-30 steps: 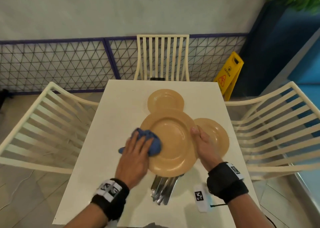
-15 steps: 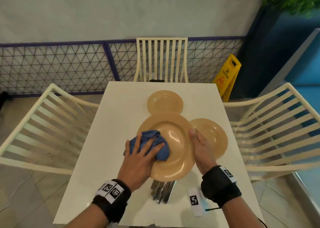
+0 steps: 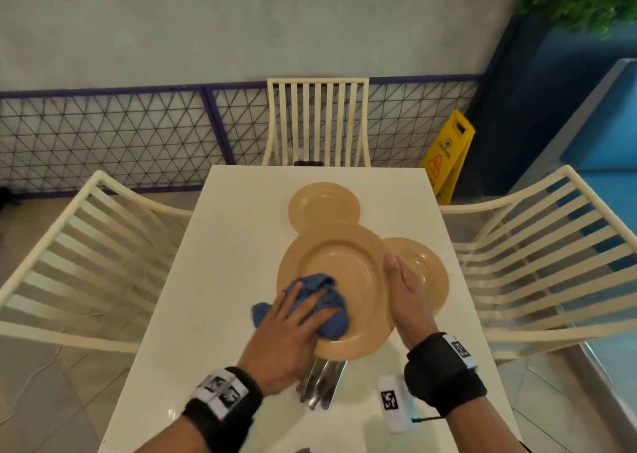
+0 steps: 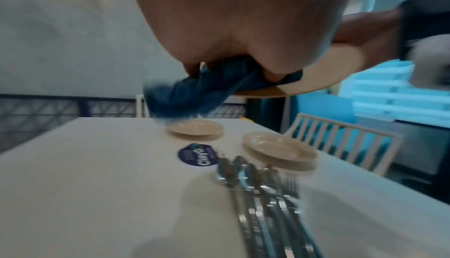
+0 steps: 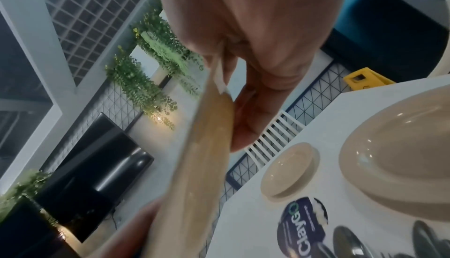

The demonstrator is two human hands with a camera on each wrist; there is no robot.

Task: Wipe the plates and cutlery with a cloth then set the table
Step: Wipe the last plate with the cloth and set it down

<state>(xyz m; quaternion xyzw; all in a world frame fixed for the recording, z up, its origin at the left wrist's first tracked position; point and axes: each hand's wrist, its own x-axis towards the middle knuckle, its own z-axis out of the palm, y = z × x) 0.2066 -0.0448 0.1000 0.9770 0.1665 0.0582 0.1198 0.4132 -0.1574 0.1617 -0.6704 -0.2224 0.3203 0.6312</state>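
Note:
My right hand [image 3: 396,273] holds a large tan plate [image 3: 348,273] by its right rim, thumb on top, lifted clear of the white table [image 3: 234,245]. My left hand [image 3: 306,301] grips a bunched blue cloth [image 3: 327,314] against the plate's near-left rim, fingers spread on top. In the left wrist view the cloth [image 4: 190,96] hangs below the plate's edge [image 4: 328,71]. Two smaller tan plates lie on the table, one far [image 3: 324,206] and one right [image 3: 427,273]. Several pieces of steel cutlery [image 3: 322,382] lie bunched under the raised plate's near edge.
Cream slatted chairs stand at the left [image 3: 86,245], far end [image 3: 317,121] and right [image 3: 551,245]. A round blue sticker [image 4: 198,156] sits mid-table beneath the plate. A yellow caution sign [image 3: 444,156] stands on the floor at back right.
My left hand has slid the cloth from the plate's left rim rightward and toward me, into its near-left part. The right hand keeps its hold on the rim.

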